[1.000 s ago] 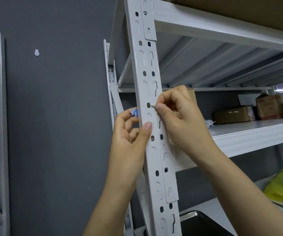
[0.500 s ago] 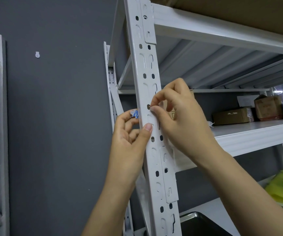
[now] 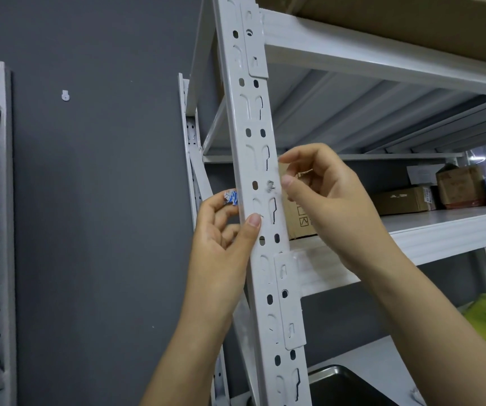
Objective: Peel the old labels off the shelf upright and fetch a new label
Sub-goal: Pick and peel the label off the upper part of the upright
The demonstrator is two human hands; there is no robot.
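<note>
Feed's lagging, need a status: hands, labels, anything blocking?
Left hand pinches label scraps, thumb on upright. Right hand beside upright, fingers apart, holding nothing visible. Torn label bit on upright by right thumb. Nothing in the way.

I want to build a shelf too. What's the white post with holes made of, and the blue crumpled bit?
The shelf upright looks like sheet metal painted matte white: punched slots, folded edges. The crumpled scrap looks like printed paper, perhaps sticker: creased, torn.
</note>
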